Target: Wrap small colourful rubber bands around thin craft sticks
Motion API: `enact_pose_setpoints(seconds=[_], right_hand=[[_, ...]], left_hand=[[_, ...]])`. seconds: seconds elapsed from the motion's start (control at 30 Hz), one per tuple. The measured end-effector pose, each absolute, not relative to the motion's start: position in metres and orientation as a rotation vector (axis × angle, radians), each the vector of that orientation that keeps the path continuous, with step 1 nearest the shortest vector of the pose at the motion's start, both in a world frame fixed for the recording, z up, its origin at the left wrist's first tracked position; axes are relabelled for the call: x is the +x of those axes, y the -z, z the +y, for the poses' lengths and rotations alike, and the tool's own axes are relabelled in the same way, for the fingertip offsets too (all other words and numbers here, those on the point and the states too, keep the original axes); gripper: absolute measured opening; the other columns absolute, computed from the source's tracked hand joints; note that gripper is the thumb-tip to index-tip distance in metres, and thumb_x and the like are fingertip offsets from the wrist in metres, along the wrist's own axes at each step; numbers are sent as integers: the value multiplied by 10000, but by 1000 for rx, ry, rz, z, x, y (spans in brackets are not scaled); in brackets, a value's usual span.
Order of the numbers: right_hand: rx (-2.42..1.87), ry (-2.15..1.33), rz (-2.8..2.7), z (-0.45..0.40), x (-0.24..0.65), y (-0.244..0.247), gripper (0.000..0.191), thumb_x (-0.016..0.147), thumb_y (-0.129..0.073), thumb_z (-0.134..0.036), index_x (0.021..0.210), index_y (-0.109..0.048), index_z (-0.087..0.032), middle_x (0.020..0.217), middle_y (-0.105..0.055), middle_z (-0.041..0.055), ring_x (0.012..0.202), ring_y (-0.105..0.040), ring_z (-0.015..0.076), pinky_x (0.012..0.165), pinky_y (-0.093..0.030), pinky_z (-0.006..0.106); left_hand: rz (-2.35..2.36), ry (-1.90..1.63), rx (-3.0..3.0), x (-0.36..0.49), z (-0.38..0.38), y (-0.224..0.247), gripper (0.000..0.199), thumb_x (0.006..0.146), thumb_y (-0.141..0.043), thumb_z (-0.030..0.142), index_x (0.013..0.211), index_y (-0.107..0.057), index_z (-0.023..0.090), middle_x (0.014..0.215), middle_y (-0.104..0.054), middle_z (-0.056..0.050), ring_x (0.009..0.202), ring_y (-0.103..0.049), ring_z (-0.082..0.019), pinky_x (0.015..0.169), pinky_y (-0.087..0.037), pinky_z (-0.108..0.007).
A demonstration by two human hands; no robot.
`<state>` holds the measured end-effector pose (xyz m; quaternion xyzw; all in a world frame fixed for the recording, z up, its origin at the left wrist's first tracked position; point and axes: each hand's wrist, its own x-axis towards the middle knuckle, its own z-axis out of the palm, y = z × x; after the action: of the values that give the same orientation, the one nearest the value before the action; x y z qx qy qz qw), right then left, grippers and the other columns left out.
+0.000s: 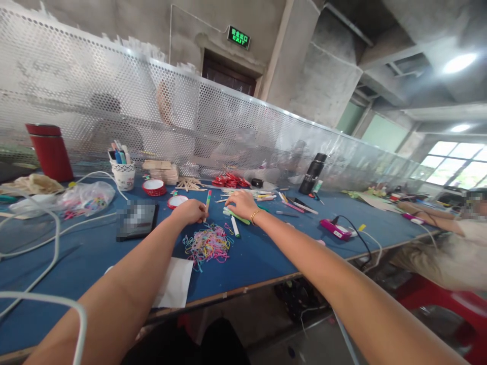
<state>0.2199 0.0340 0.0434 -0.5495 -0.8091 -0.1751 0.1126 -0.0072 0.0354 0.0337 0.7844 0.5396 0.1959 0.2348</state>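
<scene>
My left hand (195,210) is closed round a flat wooden craft stick (208,201) that stands nearly upright, with red and green colour at its upper end. My right hand (242,205), with a gold bracelet at the wrist, has its fingers bent down on a light green marker (243,220). The exact grip is partly hidden. Just in front of it lies a white marker with a dark green end (235,227). A tangled heap of coloured rubber bands (210,243) lies between my forearms. Behind the left hand is a round red-rimmed tin (177,202).
At left stand a red flask (50,152), a pen cup (124,175) and a phone (137,221) among white cables. Craft sticks (190,183) and red packets (230,180) lie at the back. A black bottle (312,174) and purple power strip (335,229) are right; another person sits beyond.
</scene>
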Motion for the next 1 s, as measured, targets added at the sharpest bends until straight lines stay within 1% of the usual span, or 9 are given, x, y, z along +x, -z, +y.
enact_pose_setpoints(seconds=[0.1,0.2,0.27,0.4,0.47,0.57,0.67,0.8,1.0], right_hand=[[-1610,569,-2460,29,211,-46,194,834,-623,-428,927,-743,-307,1079,-648,37,1105,-482,230,947,-331,358],[-1699,609,-2473,32,197,-46,191,800,-653,-417,850,-754,-263,1068,-664,62,1110,-499,245,961,-338,372],[-1771,586,-2446,37,188,-46,213,782,-660,-408,858,-758,-236,1074,-676,82,1097,-528,244,948,-359,355],[-1945,314,-2325,42,181,-55,257,780,-631,-481,900,-754,-291,1026,-714,39,992,-614,217,847,-427,308],[-1951,279,-2258,37,188,-62,272,806,-593,-492,925,-744,-299,1012,-721,19,956,-635,197,806,-437,281],[-1982,358,-2179,16,203,-68,310,841,-543,-483,873,-748,-252,955,-731,43,924,-648,187,771,-443,255],[-2067,352,-2175,-11,213,-63,337,801,-575,-512,818,-748,-223,903,-736,69,882,-668,201,719,-457,251],[-2140,224,-2172,-33,211,-47,340,754,-586,-505,821,-742,-210,906,-737,86,850,-687,225,641,-467,255],[-2162,34,-2061,-31,218,-48,293,729,-596,-436,838,-748,-210,881,-739,88,785,-693,201,588,-454,227]], left_hand=[[1467,-578,2152,-9,40,-30,147,693,-616,300,613,-670,189,579,-654,0,557,-594,-121,537,-407,-202],[1476,-587,2152,-11,44,-27,182,701,-610,332,614,-674,185,591,-659,-10,563,-598,-125,540,-413,-205],[1473,-588,2166,-13,45,-26,189,699,-609,339,617,-681,184,599,-664,-16,566,-599,-129,549,-421,-210],[1446,-624,2158,-14,48,-24,167,698,-611,328,655,-697,191,658,-693,-24,585,-613,-135,556,-435,-215],[1432,-643,2129,-14,50,-23,154,702,-619,322,679,-703,195,674,-701,-23,598,-620,-133,545,-432,-207],[1448,-667,2095,-13,51,-22,143,696,-649,329,691,-707,198,651,-696,-23,600,-618,-133,532,-424,-199],[1452,-668,2094,-13,52,-22,151,687,-665,343,677,-697,196,629,-687,-22,595,-615,-134,528,-423,-197],[1378,-653,2075,-13,49,-24,159,696,-645,340,638,-661,192,647,-683,-5,575,-607,-121,520,-427,-192],[1442,-597,2047,-12,40,-32,223,699,-657,380,589,-635,188,554,-623,-5,545,-574,-120,497,-418,-201]])
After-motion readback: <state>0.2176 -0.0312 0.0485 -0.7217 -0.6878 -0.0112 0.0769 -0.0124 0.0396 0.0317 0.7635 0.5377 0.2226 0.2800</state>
